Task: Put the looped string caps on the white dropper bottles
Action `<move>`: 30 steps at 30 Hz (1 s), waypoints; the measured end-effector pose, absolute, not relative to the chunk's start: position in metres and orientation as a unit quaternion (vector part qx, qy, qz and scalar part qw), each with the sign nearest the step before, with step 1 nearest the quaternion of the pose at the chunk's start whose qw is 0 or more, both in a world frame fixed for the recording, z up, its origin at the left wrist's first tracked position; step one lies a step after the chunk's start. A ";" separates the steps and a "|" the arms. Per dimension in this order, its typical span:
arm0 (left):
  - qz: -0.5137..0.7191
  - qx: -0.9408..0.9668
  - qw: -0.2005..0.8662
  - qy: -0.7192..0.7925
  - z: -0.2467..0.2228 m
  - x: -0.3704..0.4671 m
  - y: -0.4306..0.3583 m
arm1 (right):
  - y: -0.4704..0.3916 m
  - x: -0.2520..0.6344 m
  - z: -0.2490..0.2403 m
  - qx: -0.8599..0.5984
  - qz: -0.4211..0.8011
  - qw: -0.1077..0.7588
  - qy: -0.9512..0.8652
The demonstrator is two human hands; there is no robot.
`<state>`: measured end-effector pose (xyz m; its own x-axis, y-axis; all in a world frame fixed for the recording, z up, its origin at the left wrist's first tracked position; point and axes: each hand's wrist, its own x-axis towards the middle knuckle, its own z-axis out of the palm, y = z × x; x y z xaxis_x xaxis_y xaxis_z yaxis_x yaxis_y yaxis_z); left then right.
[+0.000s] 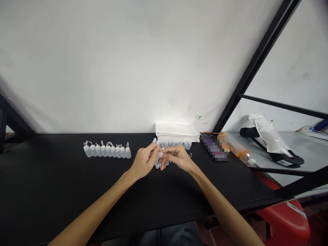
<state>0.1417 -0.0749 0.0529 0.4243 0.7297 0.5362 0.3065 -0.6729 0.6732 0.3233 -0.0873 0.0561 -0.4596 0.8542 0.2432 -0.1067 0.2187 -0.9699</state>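
Note:
In front of me, my left hand (145,161) is closed around a small translucent white plastic bottle (159,155). The fingertips of my right hand (179,158) pinch the end of the same bottle, where its cap would be; the fingers hide most of it. Small white caps (157,166) lie on the table just below my hands, partly covered by them. Behind my right hand stand more small bottles (189,146), mostly hidden. Off to the left, several capped bottles (107,151) with thin loops or strips at their tops stand in a close row.
A stack of white flat sheets or packs (176,131) lies against the wall. On the black table (64,191), a blurred dark item (215,148) and an orange-labelled bottle (237,149) are at the right. Beyond the black frame is a plastic-wrapped item (269,135); a red stool (287,222) stands below.

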 end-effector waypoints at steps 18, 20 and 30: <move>0.417 0.795 0.269 0.350 0.056 0.141 -0.073 | -0.090 0.320 0.050 -0.288 0.546 0.429 -0.660; 0.418 0.794 0.268 0.350 0.056 0.142 -0.074 | -0.090 0.319 0.049 -0.288 0.541 0.435 -0.659; 0.431 0.816 0.207 0.325 0.056 0.142 -0.075 | -0.092 0.316 0.048 -0.300 0.538 0.452 -0.645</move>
<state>0.1424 -0.0752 0.0560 0.4176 0.7088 0.5685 0.3531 -0.7031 0.6173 0.3156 -0.0922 0.0482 -0.4115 0.8734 0.2606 -0.1004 0.2407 -0.9654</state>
